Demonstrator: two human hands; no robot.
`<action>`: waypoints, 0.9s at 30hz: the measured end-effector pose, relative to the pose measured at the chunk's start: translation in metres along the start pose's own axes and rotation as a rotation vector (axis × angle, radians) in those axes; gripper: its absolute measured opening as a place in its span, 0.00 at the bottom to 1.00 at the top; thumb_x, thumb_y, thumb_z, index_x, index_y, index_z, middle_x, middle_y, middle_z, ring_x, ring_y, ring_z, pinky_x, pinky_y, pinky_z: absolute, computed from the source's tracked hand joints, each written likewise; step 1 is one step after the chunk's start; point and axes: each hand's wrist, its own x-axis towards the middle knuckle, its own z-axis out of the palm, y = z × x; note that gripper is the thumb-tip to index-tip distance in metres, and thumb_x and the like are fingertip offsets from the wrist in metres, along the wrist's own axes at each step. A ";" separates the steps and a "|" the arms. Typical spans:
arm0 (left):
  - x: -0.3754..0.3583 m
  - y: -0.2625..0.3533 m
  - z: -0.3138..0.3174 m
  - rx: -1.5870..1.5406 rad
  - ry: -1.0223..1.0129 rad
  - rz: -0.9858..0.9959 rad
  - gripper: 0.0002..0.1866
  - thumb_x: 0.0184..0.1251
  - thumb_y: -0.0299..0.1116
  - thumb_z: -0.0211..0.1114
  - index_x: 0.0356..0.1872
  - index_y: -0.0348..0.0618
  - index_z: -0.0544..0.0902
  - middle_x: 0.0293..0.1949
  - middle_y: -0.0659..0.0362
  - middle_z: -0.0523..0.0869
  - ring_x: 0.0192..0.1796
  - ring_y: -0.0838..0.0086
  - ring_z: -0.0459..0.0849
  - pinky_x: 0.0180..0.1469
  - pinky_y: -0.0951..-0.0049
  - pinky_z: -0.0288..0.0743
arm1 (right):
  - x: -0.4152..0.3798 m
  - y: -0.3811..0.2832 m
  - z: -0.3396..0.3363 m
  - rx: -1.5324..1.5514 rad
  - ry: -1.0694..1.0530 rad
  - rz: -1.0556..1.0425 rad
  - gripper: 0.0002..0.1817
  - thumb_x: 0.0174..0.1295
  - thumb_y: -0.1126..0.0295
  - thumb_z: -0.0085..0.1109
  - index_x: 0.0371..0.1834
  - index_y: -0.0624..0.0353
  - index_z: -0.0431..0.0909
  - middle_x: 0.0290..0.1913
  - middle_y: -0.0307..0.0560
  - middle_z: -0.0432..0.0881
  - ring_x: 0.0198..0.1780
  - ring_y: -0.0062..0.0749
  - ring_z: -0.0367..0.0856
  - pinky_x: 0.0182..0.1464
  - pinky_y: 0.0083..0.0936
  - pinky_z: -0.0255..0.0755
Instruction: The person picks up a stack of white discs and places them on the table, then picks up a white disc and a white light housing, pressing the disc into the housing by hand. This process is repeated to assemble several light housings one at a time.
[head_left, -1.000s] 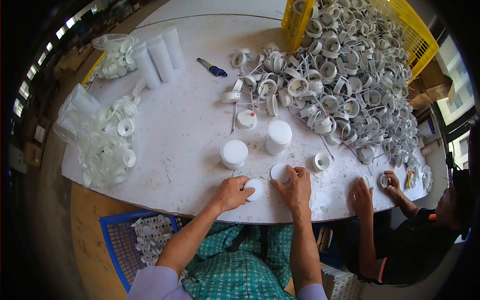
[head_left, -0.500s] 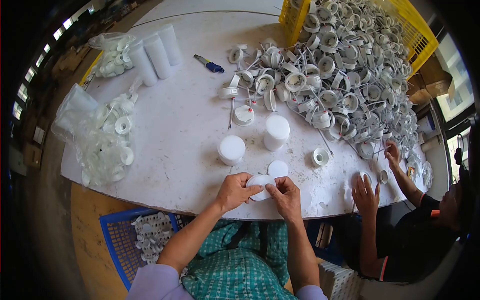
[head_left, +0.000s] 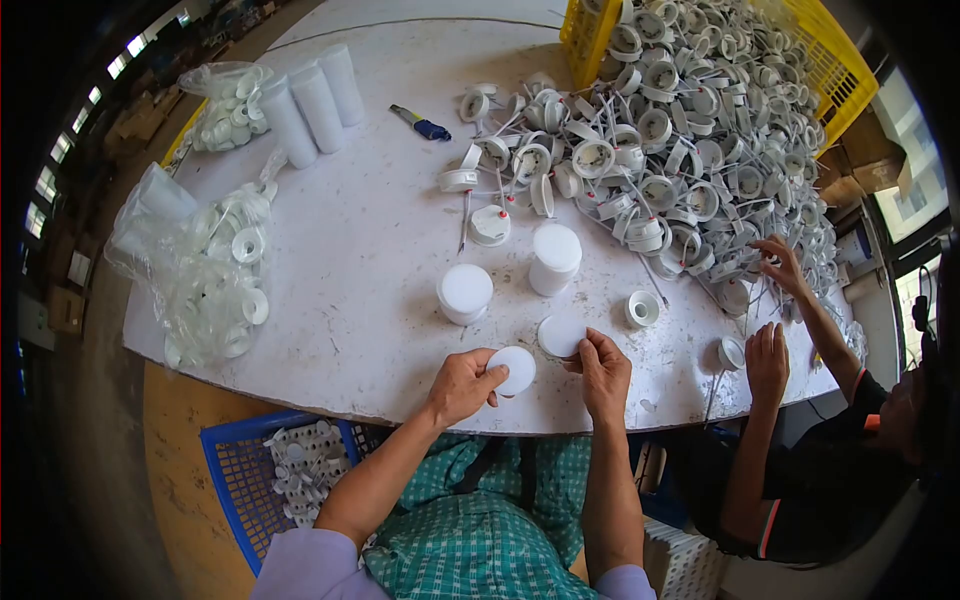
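My left hand [head_left: 462, 385] pinches a white round disc [head_left: 515, 368] just above the front edge of the white round table [head_left: 370, 250]. My right hand [head_left: 603, 372] grips a second white disc [head_left: 562, 334] a little farther in and to the right. Beyond my hands stand two stacks of white discs, a short stack [head_left: 465, 293] and a taller stack [head_left: 555, 258]. A single white cap [head_left: 642, 308] lies to the right of my right hand.
A large heap of white pump caps with tubes [head_left: 680, 150] spills from a tipped yellow crate [head_left: 810, 60]. Clear bags of white rings [head_left: 205, 275] lie at left, white tubes [head_left: 305, 100] behind, a blue-handled knife [head_left: 420, 124]. A blue basket [head_left: 270, 480] sits below. Another person's hands [head_left: 770, 300] work at right.
My hands, which held one disc together at the table edge, have parted; each now holds a disc. The other person's far hand has reached into the heap.
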 end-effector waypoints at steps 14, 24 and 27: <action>-0.006 0.000 -0.001 -0.112 0.009 -0.030 0.12 0.66 0.31 0.64 0.42 0.29 0.80 0.32 0.56 0.86 0.25 0.80 0.81 0.25 0.79 0.77 | 0.010 -0.001 0.006 -0.673 0.118 -0.228 0.12 0.60 0.71 0.62 0.43 0.67 0.80 0.29 0.52 0.84 0.29 0.34 0.83 0.36 0.27 0.76; -0.010 0.006 0.003 -0.160 0.036 -0.045 0.13 0.62 0.26 0.65 0.45 0.28 0.79 0.34 0.56 0.86 0.32 0.79 0.84 0.28 0.78 0.81 | 0.011 0.004 0.003 -0.685 0.144 -0.219 0.13 0.60 0.70 0.63 0.44 0.67 0.80 0.30 0.48 0.84 0.31 0.33 0.82 0.38 0.26 0.76; -0.010 0.000 0.003 -0.161 0.082 -0.026 0.13 0.63 0.26 0.65 0.45 0.29 0.79 0.35 0.56 0.86 0.32 0.79 0.84 0.29 0.78 0.81 | 0.010 0.013 -0.005 -0.385 0.123 -0.193 0.13 0.63 0.69 0.61 0.45 0.67 0.79 0.31 0.44 0.83 0.30 0.28 0.81 0.35 0.24 0.75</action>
